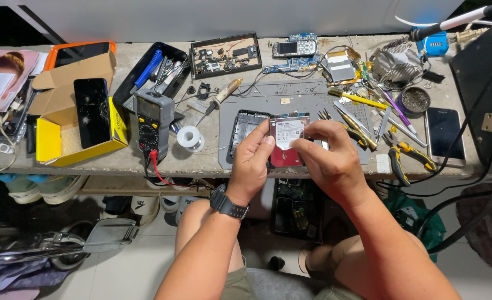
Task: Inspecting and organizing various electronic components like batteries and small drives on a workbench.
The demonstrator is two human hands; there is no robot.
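Both hands, left hand point(252, 161) and right hand point(328, 158), grip hard drive point(286, 133) between them

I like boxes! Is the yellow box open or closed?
Open. The yellow box's flaps are folded back, and a black phone lies across its top. What else is inside cannot be told.

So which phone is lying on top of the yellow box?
The black phone with the cracked dark screen, resting across the open yellow box. The other phone lies flat on the bench at far right.

hard drive point(286, 139) | silver-red, label up | above grey mat
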